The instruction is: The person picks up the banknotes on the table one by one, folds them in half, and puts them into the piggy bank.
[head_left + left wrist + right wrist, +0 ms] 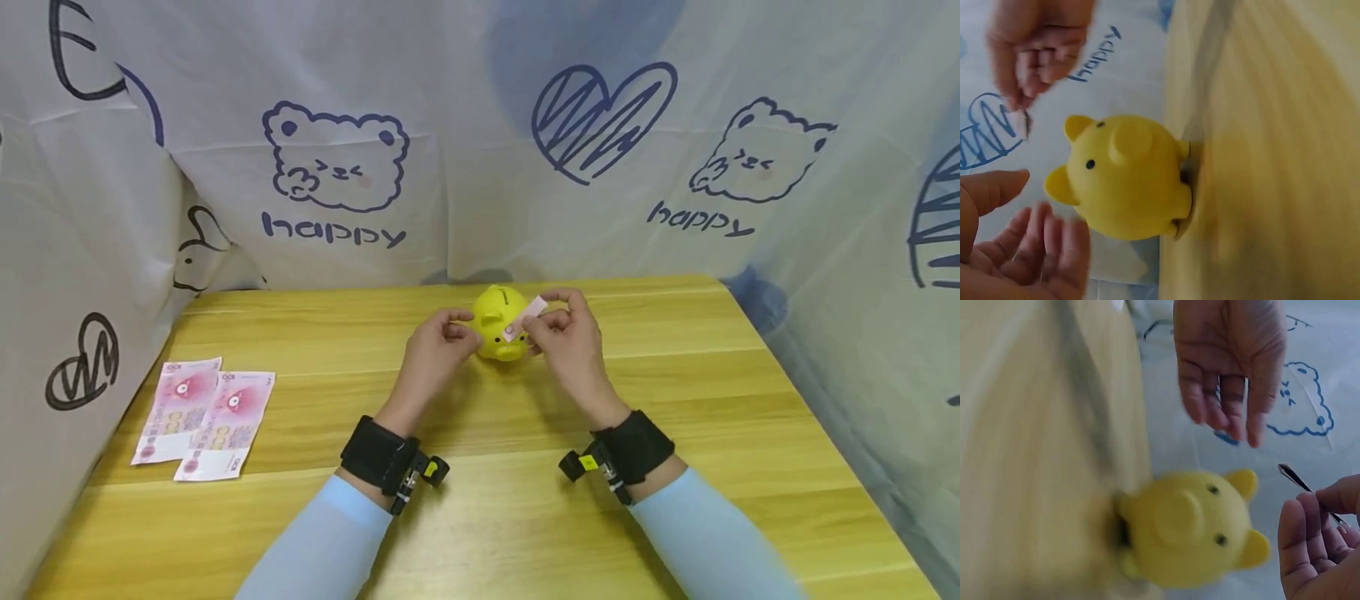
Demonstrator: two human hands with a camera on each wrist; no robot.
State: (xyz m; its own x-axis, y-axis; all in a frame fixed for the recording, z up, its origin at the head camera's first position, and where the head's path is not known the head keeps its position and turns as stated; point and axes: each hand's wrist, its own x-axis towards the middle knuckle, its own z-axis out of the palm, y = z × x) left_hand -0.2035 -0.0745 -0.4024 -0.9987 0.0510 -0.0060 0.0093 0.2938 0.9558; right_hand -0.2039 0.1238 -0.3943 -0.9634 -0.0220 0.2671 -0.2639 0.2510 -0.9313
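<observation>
Head view: the right hand [573,337] has a folded pink note [522,320] pinched thumb-to-fingertips, slanting one to seven o'clock across the yellow piggy bank [498,327], with the left hand [441,342] at the pig's nine o'clock, fingers loosely curved, nothing held. Left wrist cam's got the note, kinda blurry, at six o'clock off the right fingertips, and a wide left thumb-to-finger gap. Right wrist cam has it edge-on, poking toward ten o'clock from that pinch, pig around nine.
</observation>
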